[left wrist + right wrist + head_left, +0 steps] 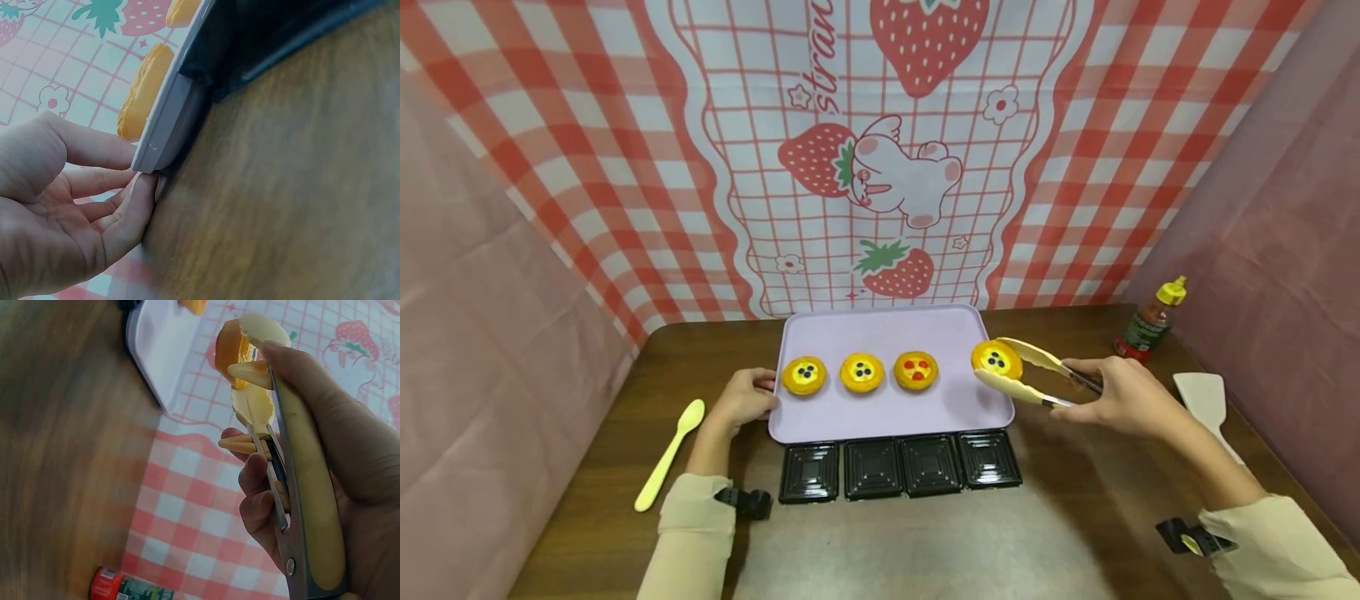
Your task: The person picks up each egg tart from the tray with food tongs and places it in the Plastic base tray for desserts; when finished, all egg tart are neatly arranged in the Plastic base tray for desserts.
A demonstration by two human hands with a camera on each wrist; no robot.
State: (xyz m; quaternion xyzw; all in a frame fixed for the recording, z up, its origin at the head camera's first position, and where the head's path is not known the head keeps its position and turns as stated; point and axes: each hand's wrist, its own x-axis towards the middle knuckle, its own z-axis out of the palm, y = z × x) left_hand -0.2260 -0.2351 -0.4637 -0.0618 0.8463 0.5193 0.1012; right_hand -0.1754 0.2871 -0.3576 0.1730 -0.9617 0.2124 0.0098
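At the left edge of the lilac tray [883,421], my left hand [747,398] grips the rim between thumb and fingers, seen close in the left wrist view. My right hand [1120,396] holds yellow-tipped metal tongs [1011,387] around their arms. Between the tong tips is a tart [997,362] with blue berry-like dots, held over the tray's right side. A row on the tray is made up of a blue-dotted tart [803,376], another blue-dotted tart [862,372] and a red-dotted tart [916,370].
Several square black plastic dishes [808,472] line the tray's front edge. A pale yellow spoon [668,458] lies at left. On the right are a yellow-capped sauce bottle [1150,321] and a white spatula [1204,400]. Checked cloth [1060,167] hangs behind the table.
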